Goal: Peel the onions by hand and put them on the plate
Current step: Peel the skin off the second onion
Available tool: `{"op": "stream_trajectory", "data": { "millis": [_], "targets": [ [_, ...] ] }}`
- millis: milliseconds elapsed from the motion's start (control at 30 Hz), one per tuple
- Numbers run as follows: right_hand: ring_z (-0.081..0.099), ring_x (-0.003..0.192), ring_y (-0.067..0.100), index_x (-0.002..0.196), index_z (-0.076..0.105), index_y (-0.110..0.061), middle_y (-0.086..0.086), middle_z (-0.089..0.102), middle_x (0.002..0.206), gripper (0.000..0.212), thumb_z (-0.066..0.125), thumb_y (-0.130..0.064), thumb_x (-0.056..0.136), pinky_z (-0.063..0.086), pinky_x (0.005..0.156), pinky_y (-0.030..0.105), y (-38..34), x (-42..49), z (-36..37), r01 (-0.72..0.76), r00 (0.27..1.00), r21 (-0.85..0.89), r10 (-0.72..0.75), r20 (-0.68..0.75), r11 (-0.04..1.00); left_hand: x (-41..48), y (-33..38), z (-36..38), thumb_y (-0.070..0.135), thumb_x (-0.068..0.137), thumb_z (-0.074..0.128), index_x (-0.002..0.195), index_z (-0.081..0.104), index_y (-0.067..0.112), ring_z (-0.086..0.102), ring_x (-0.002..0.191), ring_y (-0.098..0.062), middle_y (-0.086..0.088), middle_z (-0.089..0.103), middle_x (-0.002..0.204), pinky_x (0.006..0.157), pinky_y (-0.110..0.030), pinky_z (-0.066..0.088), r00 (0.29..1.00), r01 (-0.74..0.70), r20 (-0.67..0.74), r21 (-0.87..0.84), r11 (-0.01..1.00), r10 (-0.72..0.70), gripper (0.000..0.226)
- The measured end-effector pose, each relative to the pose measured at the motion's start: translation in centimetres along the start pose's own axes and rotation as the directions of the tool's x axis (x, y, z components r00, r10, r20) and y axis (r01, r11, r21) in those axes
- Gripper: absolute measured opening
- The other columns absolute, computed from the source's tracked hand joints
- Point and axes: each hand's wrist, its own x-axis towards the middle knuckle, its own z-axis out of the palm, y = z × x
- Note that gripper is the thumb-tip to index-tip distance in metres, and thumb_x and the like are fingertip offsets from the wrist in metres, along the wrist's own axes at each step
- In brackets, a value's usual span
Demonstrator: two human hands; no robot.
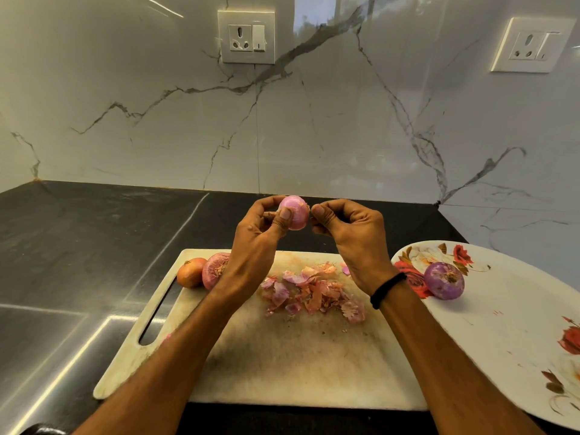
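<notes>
Dark counter (94, 246) carries a board (282, 356) with peels (314, 293) and unpeeled onions (216, 271). Left hand (260, 233) grips the onion (295, 213) above the board's far edge. Right hand (348, 237) is curled, thumb at the onion's end; whether it pinches skin cannot be told. Risk: a hard tug could free the slick onion to roll off. Plate (502, 324) lies right, with an unobstructed path.

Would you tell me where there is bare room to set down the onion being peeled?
The white flowered plate is bare in front of the purple peeled onion. The pale cutting board is free nearest you; pink peels crowd its middle, two unpeeled onions its far-left corner.
</notes>
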Motion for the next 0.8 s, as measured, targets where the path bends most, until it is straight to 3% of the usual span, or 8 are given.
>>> {"op": "stream_trajectory", "data": {
  "millis": [133, 300, 633, 800],
  "targets": [
    [0.07, 0.097, 0.012, 0.11, 0.069, -0.011, 0.0, 0.073, 0.101, 0.023, 0.07, -0.006, 0.087, 0.057, 0.085, 0.023, -0.01, 0.08, 0.14, 0.133, 0.991, -0.073, -0.133, 0.004, 0.988, -0.07, -0.03, 0.04, 0.039, 0.09, 0.055, 0.131, 0.053, 0.015, 0.067, 0.104, -0.019, -0.001, 0.064, 0.114, 0.087, -0.024, 0.058, 1.0, 0.022, 0.01, -0.004, 1.0, -0.022, 0.048],
    [0.068, 0.102, 0.007, 0.126, 0.061, -0.014, -0.006, 0.071, 0.104, 0.042, 0.071, -0.004, 0.087, 0.055, 0.09, 0.023, -0.22, 0.07, 0.36, 0.243, 0.97, -0.15, -0.241, 0.03, 0.958, -0.14, 0.04, 0.01, 0.04, 0.088, 0.056, 0.13, 0.053, 0.015, 0.069, 0.104, -0.028, -0.011, 0.063, 0.119, 0.086, -0.036, 0.061, 0.996, 0.067, 0.054, -0.055, 0.996, -0.064, 0.05],
    [0.068, 0.095, 0.006, 0.132, 0.056, -0.019, -0.006, 0.07, 0.095, 0.049, 0.07, -0.006, 0.087, 0.053, 0.089, 0.018, -0.21, 0.09, 0.23, 0.271, 0.963, -0.169, -0.267, 0.046, 0.948, -0.39, 0.4, 0.13, 0.042, 0.089, 0.049, 0.127, 0.056, 0.01, 0.074, 0.093, -0.027, -0.013, 0.067, 0.114, 0.087, -0.042, 0.06, 0.988, 0.108, 0.123, -0.083, 0.991, -0.097, 0.05],
    [0.065, 0.096, 0.0, 0.125, 0.064, -0.01, -0.01, 0.067, 0.097, 0.037, 0.068, -0.002, 0.089, 0.053, 0.088, 0.016, 0.08, 0.22, 0.17, 0.243, 0.97, -0.196, -0.236, 0.059, 0.95, -0.36, 0.52, 0.17, 0.043, 0.088, 0.049, 0.126, 0.056, 0.01, 0.074, 0.092, -0.027, -0.014, 0.066, 0.114, 0.086, -0.039, 0.061, 0.987, 0.114, 0.123, -0.093, 0.989, -0.102, 0.05]
  ]
}}
